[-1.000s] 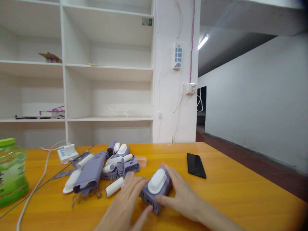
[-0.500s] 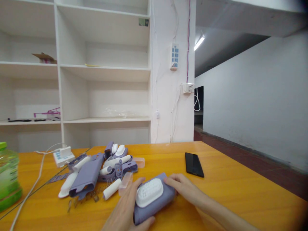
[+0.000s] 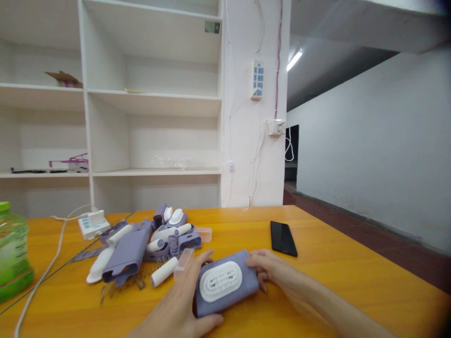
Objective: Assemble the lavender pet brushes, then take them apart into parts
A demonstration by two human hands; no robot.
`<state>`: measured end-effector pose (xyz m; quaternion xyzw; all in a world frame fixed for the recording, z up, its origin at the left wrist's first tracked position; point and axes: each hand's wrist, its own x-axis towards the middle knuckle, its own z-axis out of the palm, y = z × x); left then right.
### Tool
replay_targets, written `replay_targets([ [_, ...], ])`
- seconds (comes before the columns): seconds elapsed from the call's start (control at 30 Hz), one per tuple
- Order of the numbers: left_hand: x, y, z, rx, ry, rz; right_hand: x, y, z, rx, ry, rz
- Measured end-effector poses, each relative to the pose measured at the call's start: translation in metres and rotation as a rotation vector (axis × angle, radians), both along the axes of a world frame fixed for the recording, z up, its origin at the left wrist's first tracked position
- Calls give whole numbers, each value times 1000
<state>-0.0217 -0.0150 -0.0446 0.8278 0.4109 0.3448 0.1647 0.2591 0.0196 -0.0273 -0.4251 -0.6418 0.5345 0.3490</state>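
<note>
Between my hands is a purple plastic housing (image 3: pixel 243 288) with a white oval nubbed pad (image 3: pixel 221 280) on its upper face. My left hand (image 3: pixel 186 295) is wrapped round its left end, thumb along the near edge and fingers on the far side. The right end is gripped by my right hand (image 3: pixel 269 268), with its thumb on top near the far corner and its fingers curled at the side. The housing's underside is hidden. Left of my left hand lie a white roller (image 3: pixel 165 271) and a clear plastic box (image 3: pixel 183 263).
A pile of purple shells (image 3: pixel 130 249) and white parts spreads over the left of the wooden table (image 3: pixel 324 291), with small metal pieces (image 3: pixel 132 281) before it. A black phone (image 3: pixel 283 238) lies at right. A green-labelled jug (image 3: pixel 14 253), power strip (image 3: pixel 93 225) and white cable (image 3: pixel 44 277) are leftmost.
The housing has tilted so that the white pad's nubbed face turns more toward me. My right-hand fingers have shifted and curled at its right end. The view has moved slightly.
</note>
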Motion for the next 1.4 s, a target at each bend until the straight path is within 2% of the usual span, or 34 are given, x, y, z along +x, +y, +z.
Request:
replay_targets([
  [0.13,-4,0,4,-25,-4,25,1,-2,4,28,-43,50],
  [0.3,-11,2,4,-83,15,-20,-1,-11,11,95,-105,90],
  [0.53,-7,-8,10,-161,-52,-15,2,-18,16,79,-158,124],
  [0.77,-7,-10,17,-166,-45,-52,-2,-24,10,93,-156,68],
  [0.9,-16,-4,17,-121,10,-106,-10,-27,5,97,-111,11],
  [1.0,-21,0,15,-95,30,-128,-13,-29,3,116,-88,18],
  [1.27,-21,1,14,-65,60,-130,-21,-34,8,50,15,46],
  [1.4,-22,-1,16,-66,70,-135,-27,-37,11,31,36,-23],
])
